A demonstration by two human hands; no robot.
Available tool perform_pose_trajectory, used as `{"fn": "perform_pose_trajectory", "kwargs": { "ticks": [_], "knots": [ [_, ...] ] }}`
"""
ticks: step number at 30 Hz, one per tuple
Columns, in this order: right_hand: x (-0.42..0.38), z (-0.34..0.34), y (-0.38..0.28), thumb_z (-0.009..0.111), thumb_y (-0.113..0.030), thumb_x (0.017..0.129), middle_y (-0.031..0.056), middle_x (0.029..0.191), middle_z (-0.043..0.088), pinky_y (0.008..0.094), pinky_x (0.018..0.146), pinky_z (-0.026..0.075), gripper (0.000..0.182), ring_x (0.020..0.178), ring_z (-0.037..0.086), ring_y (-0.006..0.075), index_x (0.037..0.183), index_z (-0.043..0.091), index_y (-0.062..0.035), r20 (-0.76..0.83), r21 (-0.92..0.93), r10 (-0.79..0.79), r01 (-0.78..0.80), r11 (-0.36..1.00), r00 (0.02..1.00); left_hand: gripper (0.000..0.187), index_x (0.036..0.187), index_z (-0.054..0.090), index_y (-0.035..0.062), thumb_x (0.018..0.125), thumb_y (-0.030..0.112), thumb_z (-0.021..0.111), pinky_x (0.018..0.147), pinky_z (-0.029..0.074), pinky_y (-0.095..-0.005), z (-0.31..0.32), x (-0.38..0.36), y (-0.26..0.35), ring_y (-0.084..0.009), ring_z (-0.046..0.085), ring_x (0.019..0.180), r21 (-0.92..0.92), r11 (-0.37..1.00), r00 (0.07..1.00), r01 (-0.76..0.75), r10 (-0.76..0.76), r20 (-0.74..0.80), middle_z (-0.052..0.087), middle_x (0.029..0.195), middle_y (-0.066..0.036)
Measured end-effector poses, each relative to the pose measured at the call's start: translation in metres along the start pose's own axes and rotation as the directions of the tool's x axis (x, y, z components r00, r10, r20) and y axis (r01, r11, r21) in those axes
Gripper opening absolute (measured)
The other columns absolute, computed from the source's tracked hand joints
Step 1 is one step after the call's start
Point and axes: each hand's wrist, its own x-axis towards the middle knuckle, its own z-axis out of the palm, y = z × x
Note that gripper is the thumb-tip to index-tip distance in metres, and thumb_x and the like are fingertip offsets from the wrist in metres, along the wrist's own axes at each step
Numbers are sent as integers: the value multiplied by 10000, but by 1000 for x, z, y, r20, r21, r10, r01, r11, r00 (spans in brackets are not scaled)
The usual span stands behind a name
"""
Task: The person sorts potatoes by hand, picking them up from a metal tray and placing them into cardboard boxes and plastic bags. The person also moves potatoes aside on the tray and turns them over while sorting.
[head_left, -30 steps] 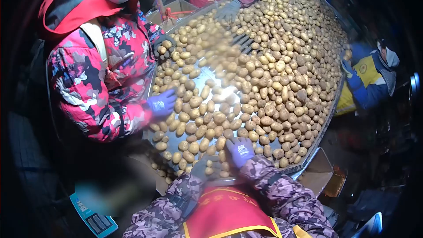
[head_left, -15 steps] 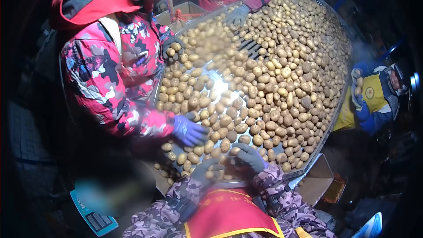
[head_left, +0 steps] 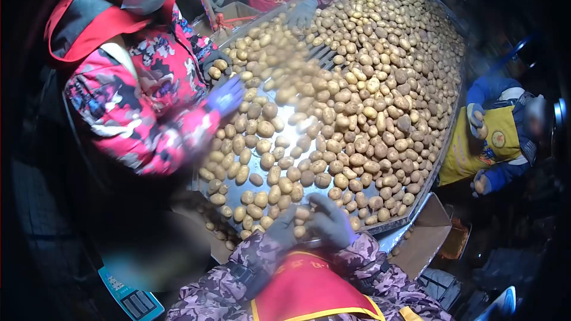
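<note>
At the near edge of a metal sorting table (head_left: pixel 247 193), my two grey-gloved hands are close together among loose potatoes (head_left: pixel 357 160). My left hand (head_left: pixel 282 227) has its fingers stretched forward, beside the potatoes between the hands. My right hand (head_left: pixel 331 221) curves its fingers and thumb around a potato (head_left: pixel 303 213) on its left side. Glove and motion blur partly hide the contact. Both forearms are in camouflage sleeves, with a red apron (head_left: pixel 309 288) between them.
A co-worker in a pink camouflage jacket (head_left: pixel 131 107) stands at the left, purple glove (head_left: pixel 226 96) over the potatoes. Another person's grey glove (head_left: pixel 302 12) is at the far edge; a third, in a yellow apron (head_left: pixel 479 145), stands right. A cardboard box (head_left: pixel 429 235) and a scale (head_left: pixel 134 302) are nearby.
The co-worker's purple glove has moved away from me, towards their other hand. My hands remain near the table edge, the right one slightly lower and further left. The view has shifted slightly.
</note>
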Motion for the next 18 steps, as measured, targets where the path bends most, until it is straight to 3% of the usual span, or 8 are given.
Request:
{"fn": "perform_pose_trajectory", "kwargs": {
  "ticks": [5,7,9,10,11,14,16,18],
  "knots": [
    [23,-21,54,509,-259,1101,203,1499,467,451,1095,494,582,1320,549,331,1580,300,-3,-187,199,-322,357,913,928,532,1456,455,20,1117,430,451,1042,557,-470,29,3,25,-373,595,1292,-164,986,998,-10,19,54,557,1429,-214],
    [21,-11,65,437,-275,1130,184,1476,503,467,1120,473,519,1327,540,329,1562,330,-7,-73,-99,-504,497,862,860,453,1395,490,15,1113,367,454,1003,557,-427,43,6,31,-339,629,1208,334,924,981,-185,194,5,571,1378,-198],
    [29,-2,65,387,-271,1141,158,1456,529,436,1149,442,468,1334,535,293,1535,368,-19,-181,287,-247,291,913,952,314,1167,587,11,1066,297,505,876,520,-328,81,-2,27,-216,625,967,809,417,836,-415,525,159,610,1153,-116],
    [34,-8,80,369,-267,1141,137,1452,535,412,1173,409,446,1335,529,260,1514,392,-25,-176,158,-249,277,948,952,322,1270,656,-14,1026,172,558,864,538,-276,108,-7,39,-170,641,1047,567,824,941,-15,203,-270,672,1187,-98],
    [39,-15,96,351,-262,1141,117,1448,540,388,1196,377,427,1336,523,227,1494,416,-31,-172,26,-250,258,966,953,332,1262,661,-10,1020,204,581,885,527,-283,98,1,30,-167,636,1050,662,738,954,-127,275,-123,674,1186,-97],
    [44,-19,105,367,-247,1131,118,1438,542,365,1212,347,417,1343,509,210,1479,443,-29,99,990,-253,-121,-72,962,324,1227,680,-3,1019,233,604,938,501,-298,107,3,20,-165,632,1059,690,606,892,-396,433,131,678,1196,-105],
    [32,-15,86,465,-157,1084,151,1415,562,426,1104,455,367,1311,543,281,1421,504,-17,-84,955,-128,116,272,988,318,1207,683,-10,1023,239,611,913,512,-299,104,11,21,-162,640,1031,568,655,851,-499,495,177,681,1169,-106],
    [17,-10,70,597,22,1015,173,1385,598,435,953,591,354,1253,608,330,1364,551,-10,-199,904,-1,184,387,980,256,1131,694,17,974,218,670,748,555,-341,134,-9,44,-199,674,860,342,940,952,10,95,-290,695,1043,-75]
  ]
}}
